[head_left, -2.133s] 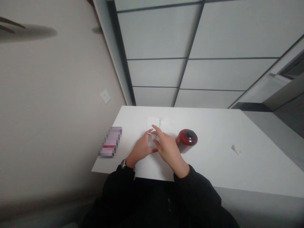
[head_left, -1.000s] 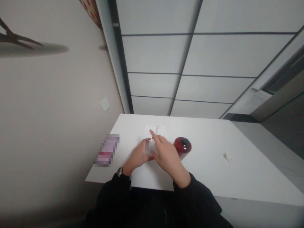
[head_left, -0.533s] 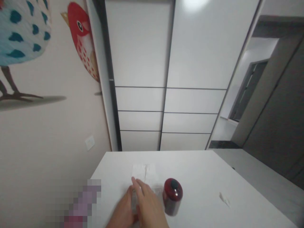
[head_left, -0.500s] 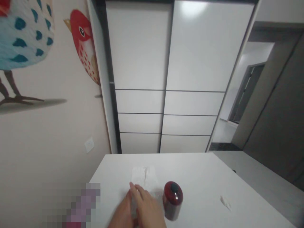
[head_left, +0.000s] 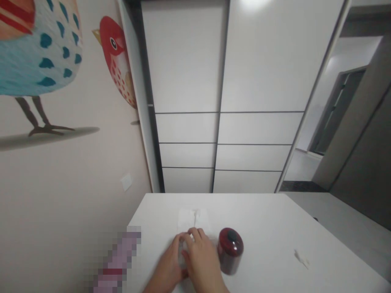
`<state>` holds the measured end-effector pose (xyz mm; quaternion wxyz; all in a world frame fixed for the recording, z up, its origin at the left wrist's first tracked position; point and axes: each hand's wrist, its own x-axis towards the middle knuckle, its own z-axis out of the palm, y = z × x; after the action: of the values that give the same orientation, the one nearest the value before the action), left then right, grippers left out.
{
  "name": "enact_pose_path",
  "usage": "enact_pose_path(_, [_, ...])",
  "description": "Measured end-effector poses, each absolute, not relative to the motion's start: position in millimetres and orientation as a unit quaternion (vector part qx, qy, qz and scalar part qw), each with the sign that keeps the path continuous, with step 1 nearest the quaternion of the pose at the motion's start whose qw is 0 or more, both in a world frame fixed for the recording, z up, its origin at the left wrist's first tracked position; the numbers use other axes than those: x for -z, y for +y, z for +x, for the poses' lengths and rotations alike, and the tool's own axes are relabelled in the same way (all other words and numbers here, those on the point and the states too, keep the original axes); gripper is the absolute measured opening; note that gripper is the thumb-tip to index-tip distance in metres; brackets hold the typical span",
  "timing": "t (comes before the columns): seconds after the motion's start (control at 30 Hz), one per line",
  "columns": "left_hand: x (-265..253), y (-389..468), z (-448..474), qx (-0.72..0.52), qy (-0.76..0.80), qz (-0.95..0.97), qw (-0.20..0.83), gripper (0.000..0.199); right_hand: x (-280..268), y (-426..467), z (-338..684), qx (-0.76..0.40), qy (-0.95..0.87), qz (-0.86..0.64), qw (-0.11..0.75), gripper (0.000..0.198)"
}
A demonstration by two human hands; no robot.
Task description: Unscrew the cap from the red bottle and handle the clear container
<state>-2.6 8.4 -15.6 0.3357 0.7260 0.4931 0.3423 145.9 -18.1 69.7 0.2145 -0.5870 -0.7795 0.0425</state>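
My left hand (head_left: 167, 263) and my right hand (head_left: 203, 259) come together low in the view, over the white table (head_left: 262, 219). Their fingers are bent around a small pale, seemingly see-through thing (head_left: 182, 257), mostly covered by the fingers, so its kind is unclear. The right hand reaches over its top, while the left lies along its left side. Just beyond the fingertips lies a flat white tissue (head_left: 185, 219). A dark red canister (head_left: 229, 254) with a black knob on its lid stands upright close to the right hand.
A crumpled white scrap (head_left: 302, 259) lies on the table at the right. Past the table's far edge stands a white sliding-door wardrobe (head_left: 186, 61). The wall at left has painted birds and a switch plate (head_left: 126, 182). A pixelated pinkish patch (head_left: 119, 256) covers the lower left.
The whole view has shifted, with things appearing farther right. My hands, earlier pressed close together with straighter fingers, now have bent fingers and show the pale thing between them.
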Motion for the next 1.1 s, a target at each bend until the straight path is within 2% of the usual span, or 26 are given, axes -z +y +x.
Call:
enact_pose_path(0.13, [-18,-3,4,-0.325,0.502,0.716,0.361,0.076,-97,-20,146,-0.079,-0.761,-0.628,0.142,0.022])
enact_pose_path(0.27, [-29,-2,6,-0.298,0.524,0.711,0.363,0.075,-96,-18,147,-0.110,-0.757,-0.632,0.126,0.027])
enact_pose_path(0.57, [-21,2,1,-0.272,0.527,0.722,0.356,0.072,-94,-17,146,-0.119,-0.760,-0.626,0.129,0.019])
enact_pose_path(0.7, [-16,3,2,-0.271,0.525,0.727,0.350,0.070,-95,-22,150,-0.129,-0.756,-0.625,0.148,0.025])
enact_pose_path(0.8, [-11,2,-4,-0.301,0.486,0.748,0.338,0.083,-87,-47,163,-0.115,-0.752,-0.607,0.229,0.041])
enact_pose_path(0.83, [-10,2,-8,-0.323,0.462,0.755,0.335,0.093,-82,-59,170,-0.101,-0.741,-0.590,0.304,0.041])
enact_pose_path(0.9, [-13,2,-16,-0.370,0.416,0.760,0.335,0.105,-68,-82,190,-0.090,-0.697,-0.548,0.454,0.029])
enact_pose_path(0.93, [-18,4,-20,-0.387,0.405,0.757,0.336,0.101,-59,-91,202,-0.099,-0.667,-0.545,0.499,0.026])
enact_pose_path(1.0, [-34,11,-23,-0.388,0.414,0.756,0.328,0.077,-42,-101,228,-0.118,-0.589,-0.574,0.557,0.030])
enact_pose_path(1.1, [-64,40,-12,-0.295,0.447,0.804,0.259,0.047,-17,-97,263,-0.175,-0.458,-0.645,0.586,0.049])
